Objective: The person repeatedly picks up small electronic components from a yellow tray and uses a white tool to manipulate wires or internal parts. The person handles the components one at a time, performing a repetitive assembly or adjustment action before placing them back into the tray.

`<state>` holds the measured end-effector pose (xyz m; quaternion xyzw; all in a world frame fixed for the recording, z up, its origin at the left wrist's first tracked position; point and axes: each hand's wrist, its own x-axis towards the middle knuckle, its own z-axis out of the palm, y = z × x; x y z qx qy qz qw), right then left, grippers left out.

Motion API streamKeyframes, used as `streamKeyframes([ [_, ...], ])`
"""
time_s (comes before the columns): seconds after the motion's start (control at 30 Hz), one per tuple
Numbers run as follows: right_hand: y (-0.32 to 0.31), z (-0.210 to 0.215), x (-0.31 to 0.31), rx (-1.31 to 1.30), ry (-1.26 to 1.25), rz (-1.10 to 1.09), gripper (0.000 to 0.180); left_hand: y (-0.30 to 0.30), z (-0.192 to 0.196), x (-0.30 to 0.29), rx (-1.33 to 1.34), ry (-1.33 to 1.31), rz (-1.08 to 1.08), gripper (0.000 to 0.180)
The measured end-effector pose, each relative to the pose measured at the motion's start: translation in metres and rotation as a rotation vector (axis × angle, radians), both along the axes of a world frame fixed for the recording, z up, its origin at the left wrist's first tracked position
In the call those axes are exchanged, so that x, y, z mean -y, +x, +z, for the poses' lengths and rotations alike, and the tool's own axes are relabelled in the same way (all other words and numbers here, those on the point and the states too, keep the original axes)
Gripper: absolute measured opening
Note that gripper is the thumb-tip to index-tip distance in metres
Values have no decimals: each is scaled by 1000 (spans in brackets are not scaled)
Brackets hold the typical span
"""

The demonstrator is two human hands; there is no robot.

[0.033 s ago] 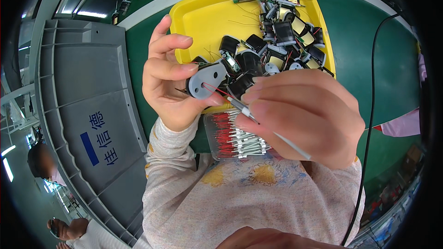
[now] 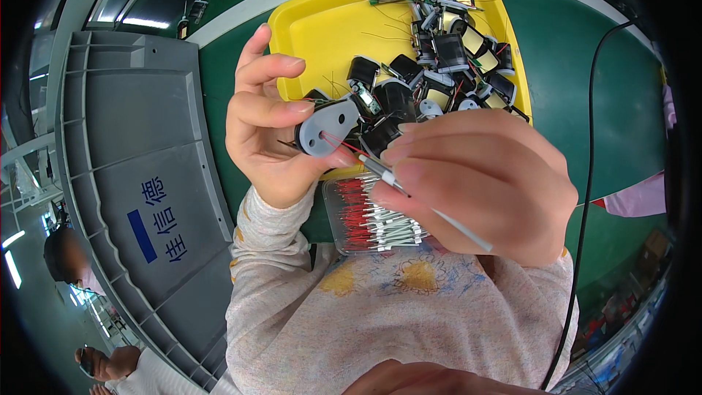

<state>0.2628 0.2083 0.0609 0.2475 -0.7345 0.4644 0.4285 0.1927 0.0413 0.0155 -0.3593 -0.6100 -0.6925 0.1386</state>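
Note:
My left hand (image 2: 267, 121) pinches a small black device with a pale grey end cap (image 2: 319, 135) between thumb and fingers, with the other fingers raised. The cap has several holes, and a thin red wire (image 2: 344, 144) runs from one of them toward my right hand (image 2: 490, 175). That hand is closed, its fingertips on a slim grey-and-white piece (image 2: 379, 170) beside the wire. A thin pale strip (image 2: 463, 231) shows below the right fingers; whether it belongs to the same piece I cannot tell. Below both hands, a clear box (image 2: 333, 228) holds red and white leads.
Behind my hands a yellow tray (image 2: 311, 36) holds many similar black devices on the green table (image 2: 559, 80). A grey plastic crate (image 2: 146, 146) stands at left. A black cable (image 2: 591, 117) runs down the right side. A pink sleeve (image 2: 636, 194) is at right; people are at lower left.

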Motion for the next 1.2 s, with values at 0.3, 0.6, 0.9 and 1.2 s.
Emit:
streamKeyframes([
  [0.3,-9,-3,-19,7,41,138,31,1,1,-3,-37,-4,37,45],
  [0.6,-7,5,-14,145,-63,183,31,0,2,-1,-62,-35,54,46],
  [0.9,-8,7,-15,204,-161,252,31,0,3,0,-85,-37,48,46],
  [1.2,-9,9,-15,251,-198,245,28,0,1,1,-111,-37,45,46],
])
